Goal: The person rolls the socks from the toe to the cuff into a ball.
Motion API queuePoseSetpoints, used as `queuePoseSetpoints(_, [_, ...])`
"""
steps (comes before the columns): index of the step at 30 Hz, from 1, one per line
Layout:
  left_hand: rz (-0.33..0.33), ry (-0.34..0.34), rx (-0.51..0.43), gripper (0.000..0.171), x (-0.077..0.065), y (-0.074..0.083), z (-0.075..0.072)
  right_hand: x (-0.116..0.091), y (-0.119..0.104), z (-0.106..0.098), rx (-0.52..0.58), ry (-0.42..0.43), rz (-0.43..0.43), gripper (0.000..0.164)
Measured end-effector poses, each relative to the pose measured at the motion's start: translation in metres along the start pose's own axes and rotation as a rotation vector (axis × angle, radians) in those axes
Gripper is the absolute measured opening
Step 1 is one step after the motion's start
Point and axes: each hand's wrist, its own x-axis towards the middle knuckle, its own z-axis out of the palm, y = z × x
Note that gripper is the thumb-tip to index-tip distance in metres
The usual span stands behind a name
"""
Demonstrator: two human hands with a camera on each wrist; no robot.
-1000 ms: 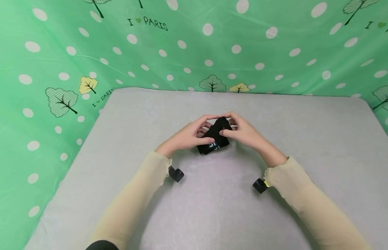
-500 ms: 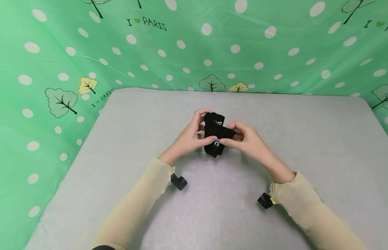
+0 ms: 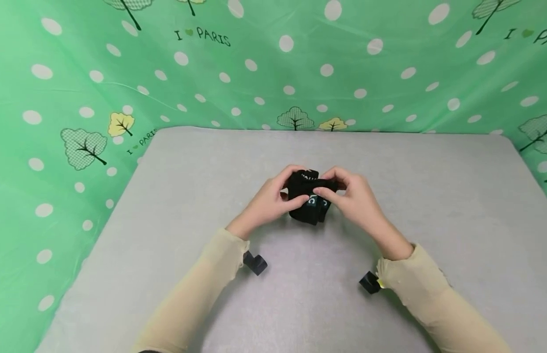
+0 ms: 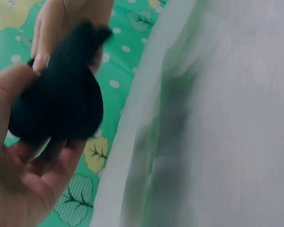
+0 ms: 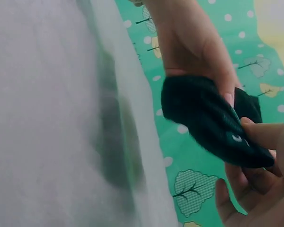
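Between both hands is a folded bundle of black socks [image 3: 301, 186] with white lettering, held over the middle of the table. My left hand [image 3: 269, 200] grips its left side, thumb across the near face and fingers behind. On the other side my right hand [image 3: 356, 202] pinches a fold at the upper right between thumb and fingers. In the left wrist view the dark bundle [image 4: 61, 104] looks rounded, with a flap sticking up by the far hand. The right wrist view shows the knit cloth [image 5: 199, 106] stretched between the hands, a bit of lettering near the right thumb.
A grey cloth covers the table [image 3: 300, 304]. Behind it and at the left hangs a green curtain [image 3: 256, 83] with white dots and trees. Small black wrist cameras [image 3: 256, 264] hang beneath both cream sleeves [image 3: 198, 289].
The socks have been turned from slanted to more upright, and folds have spread open, showing more lettering. The right hand has shifted downward and regripped at the right edge.
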Motion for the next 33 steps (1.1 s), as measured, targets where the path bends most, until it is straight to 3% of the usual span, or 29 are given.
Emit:
queuePoseSetpoints(7, [-0.105,0.155,-0.122,0.069,0.002,0.010,0.012,0.000,0.004,0.001,0.073,0.053,0.030,0.018])
queuePoseSetpoints(11, [-0.129,0.247,-0.120,0.061,0.003,0.011,0.012,-0.002,0.010,-0.004,0.235,0.009,0.022,0.020])
queuePoseSetpoints(16, [-0.120,0.282,-0.112,0.050,0.003,0.010,0.008,-0.005,0.017,-0.012,0.383,-0.064,0.010,0.027])
queuePoseSetpoints(23, [-0.099,0.306,-0.087,0.049,0.003,0.010,0.007,-0.005,0.016,-0.010,0.375,-0.051,-0.002,0.025])
queuePoseSetpoints(33, [-0.054,0.397,0.109,0.054,0.004,0.017,0.015,-0.001,0.006,0.006,0.272,0.081,-0.092,0.013])
